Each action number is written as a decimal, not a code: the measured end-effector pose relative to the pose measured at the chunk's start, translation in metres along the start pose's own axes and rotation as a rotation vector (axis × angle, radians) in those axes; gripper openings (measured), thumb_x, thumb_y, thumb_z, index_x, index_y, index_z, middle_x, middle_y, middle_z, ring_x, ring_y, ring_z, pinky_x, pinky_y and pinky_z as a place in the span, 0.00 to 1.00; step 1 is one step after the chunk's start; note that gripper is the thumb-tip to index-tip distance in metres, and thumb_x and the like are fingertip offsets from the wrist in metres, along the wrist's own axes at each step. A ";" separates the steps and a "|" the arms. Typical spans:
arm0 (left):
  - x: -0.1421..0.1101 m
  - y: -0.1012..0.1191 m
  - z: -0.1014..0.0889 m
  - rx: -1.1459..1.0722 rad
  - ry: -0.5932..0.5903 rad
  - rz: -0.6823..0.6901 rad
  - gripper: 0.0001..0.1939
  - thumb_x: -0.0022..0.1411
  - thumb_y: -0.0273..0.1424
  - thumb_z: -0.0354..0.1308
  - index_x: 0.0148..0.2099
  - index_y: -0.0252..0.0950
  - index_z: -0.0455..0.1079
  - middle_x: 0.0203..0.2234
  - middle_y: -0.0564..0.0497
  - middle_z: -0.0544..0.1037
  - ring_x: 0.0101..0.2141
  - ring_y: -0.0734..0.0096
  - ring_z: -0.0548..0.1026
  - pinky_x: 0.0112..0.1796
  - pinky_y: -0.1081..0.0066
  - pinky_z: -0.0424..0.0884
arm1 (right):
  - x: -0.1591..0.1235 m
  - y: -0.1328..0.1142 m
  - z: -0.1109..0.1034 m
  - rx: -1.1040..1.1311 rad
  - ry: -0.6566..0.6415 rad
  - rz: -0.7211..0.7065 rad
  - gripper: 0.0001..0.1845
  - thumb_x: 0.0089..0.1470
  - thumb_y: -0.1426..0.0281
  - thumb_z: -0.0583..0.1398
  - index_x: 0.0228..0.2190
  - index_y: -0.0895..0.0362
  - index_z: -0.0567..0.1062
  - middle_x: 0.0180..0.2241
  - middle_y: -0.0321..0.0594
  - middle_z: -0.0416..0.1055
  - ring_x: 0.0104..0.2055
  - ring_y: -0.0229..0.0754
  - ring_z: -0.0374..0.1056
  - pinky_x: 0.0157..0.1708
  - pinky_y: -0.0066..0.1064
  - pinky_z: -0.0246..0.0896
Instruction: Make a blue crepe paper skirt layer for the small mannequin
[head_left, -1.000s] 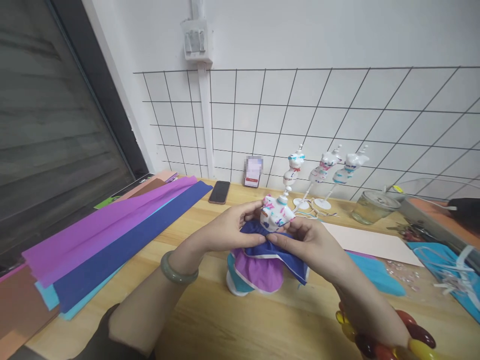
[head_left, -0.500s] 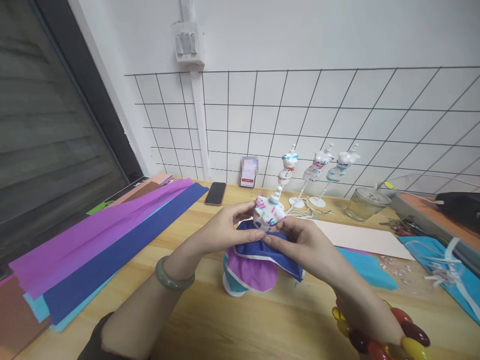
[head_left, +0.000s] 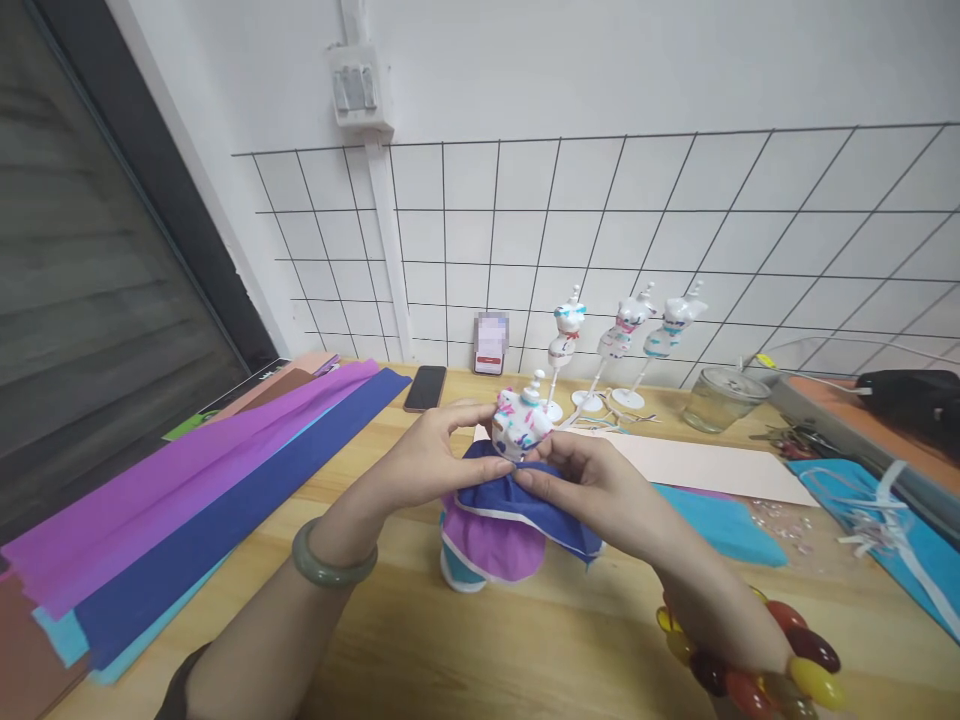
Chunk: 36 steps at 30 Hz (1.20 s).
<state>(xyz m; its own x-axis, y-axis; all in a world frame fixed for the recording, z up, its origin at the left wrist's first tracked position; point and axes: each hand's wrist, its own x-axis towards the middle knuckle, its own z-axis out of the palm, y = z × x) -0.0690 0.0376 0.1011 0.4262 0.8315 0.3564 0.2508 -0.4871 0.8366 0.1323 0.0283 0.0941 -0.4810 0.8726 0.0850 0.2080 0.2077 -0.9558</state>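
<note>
A small white dress form (head_left: 523, 422) with coloured marks stands tilted before me, wearing a tiered skirt. Its top tier is a dark blue ruffle (head_left: 491, 497) edged in white, over a purple tier (head_left: 495, 545) and a teal one (head_left: 463, 573). My left hand (head_left: 435, 455) is closed round the form's left side, its thumb pressing the blue ruffle at the waist. Opposite, my right hand (head_left: 581, 475) pinches the same ruffle at the waist, thumb in front. The ruffle's loose end hangs out to the right below it. The fingers behind the form are partly hidden.
Long purple (head_left: 187, 465) and blue fabric strips (head_left: 240, 510) lie at the left. Behind are a black phone (head_left: 426, 388), an upright phone (head_left: 490, 345), three more dress forms (head_left: 626, 325) and a glass jar (head_left: 724, 400). Teal fabric (head_left: 724, 525) and small clear pieces (head_left: 784, 525) lie right.
The whole view has shifted slightly, so things appear a little further left. Both hands keep their hold at the waist, with hardly any change in the fingers.
</note>
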 end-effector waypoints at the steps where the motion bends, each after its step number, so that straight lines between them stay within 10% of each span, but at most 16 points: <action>1: -0.001 0.001 0.000 0.015 0.004 -0.002 0.27 0.51 0.34 0.64 0.54 0.38 0.68 0.51 0.46 0.72 0.52 0.59 0.67 0.53 0.61 0.62 | 0.000 0.000 0.000 -0.006 0.005 -0.005 0.11 0.50 0.62 0.62 0.28 0.57 0.71 0.28 0.35 0.69 0.30 0.37 0.64 0.29 0.28 0.60; 36: -0.002 0.006 -0.006 -0.018 -0.105 -0.055 0.30 0.52 0.30 0.64 0.57 0.42 0.64 0.53 0.47 0.70 0.52 0.59 0.67 0.53 0.60 0.62 | -0.005 -0.006 0.001 0.088 -0.109 0.022 0.13 0.52 0.59 0.60 0.28 0.57 0.70 0.21 0.31 0.61 0.23 0.31 0.54 0.21 0.23 0.48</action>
<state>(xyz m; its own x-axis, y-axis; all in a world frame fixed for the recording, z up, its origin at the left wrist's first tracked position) -0.0735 0.0348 0.1083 0.5011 0.8239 0.2646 0.2608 -0.4354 0.8616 0.1325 0.0218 0.0987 -0.5681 0.8222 0.0367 0.1465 0.1449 -0.9785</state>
